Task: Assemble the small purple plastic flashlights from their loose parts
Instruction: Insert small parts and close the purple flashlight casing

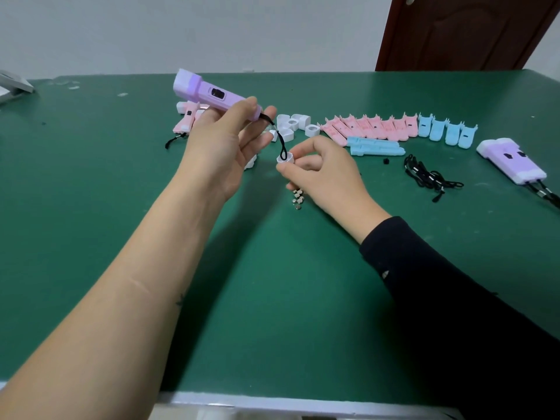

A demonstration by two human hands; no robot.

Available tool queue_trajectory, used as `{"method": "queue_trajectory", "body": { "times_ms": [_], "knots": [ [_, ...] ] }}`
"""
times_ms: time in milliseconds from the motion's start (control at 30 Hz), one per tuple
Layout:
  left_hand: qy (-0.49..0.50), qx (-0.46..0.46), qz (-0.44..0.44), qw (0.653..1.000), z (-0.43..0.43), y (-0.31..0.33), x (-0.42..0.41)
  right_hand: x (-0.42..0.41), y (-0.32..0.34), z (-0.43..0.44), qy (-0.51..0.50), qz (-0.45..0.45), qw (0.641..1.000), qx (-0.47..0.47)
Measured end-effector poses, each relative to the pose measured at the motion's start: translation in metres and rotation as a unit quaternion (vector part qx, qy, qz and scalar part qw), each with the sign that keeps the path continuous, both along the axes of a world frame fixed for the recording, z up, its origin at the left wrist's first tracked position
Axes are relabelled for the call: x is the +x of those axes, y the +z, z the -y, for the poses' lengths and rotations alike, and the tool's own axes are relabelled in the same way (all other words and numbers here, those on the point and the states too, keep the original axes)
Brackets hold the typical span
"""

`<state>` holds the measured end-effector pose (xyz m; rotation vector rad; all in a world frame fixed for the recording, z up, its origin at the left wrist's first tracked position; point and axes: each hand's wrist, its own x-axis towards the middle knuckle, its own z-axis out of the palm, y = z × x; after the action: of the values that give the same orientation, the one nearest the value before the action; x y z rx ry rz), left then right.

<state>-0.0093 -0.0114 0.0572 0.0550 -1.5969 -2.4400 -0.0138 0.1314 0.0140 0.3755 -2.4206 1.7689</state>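
Observation:
My left hand grips a purple flashlight by its tail end, raised above the green table with its white head pointing up and left. A black wrist strap hangs from the tail in a loop. My right hand pinches a small white end cap right under the strap loop. Two more purple flashlights lie side by side at the far right. Several small silver button batteries sit on the table under my right hand.
Pink flashlights lie behind my left hand. White caps, a row of pink shell halves and blue shell halves run across the back. A tangle of black straps lies right of centre. A brown door stands behind.

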Motion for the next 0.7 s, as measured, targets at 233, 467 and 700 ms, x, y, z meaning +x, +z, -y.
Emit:
{"method": "queue_trajectory", "body": {
  "times_ms": [233,467,700],
  "knots": [
    [-0.006,-0.023,-0.003,1.000,-0.0029,-0.0017,0.0008,-0.0005,0.0017,0.0000,-0.001,-0.006,1.000,-0.012],
    [-0.018,-0.039,0.001,0.999,-0.0064,-0.0039,0.0021,-0.0036,0.0012,0.0015,0.002,-0.006,0.999,-0.033],
    [-0.022,-0.107,0.012,0.994,-0.0104,-0.0071,0.0037,-0.0075,0.0025,0.0013,-0.013,-0.013,0.999,-0.038]
  ]
}}
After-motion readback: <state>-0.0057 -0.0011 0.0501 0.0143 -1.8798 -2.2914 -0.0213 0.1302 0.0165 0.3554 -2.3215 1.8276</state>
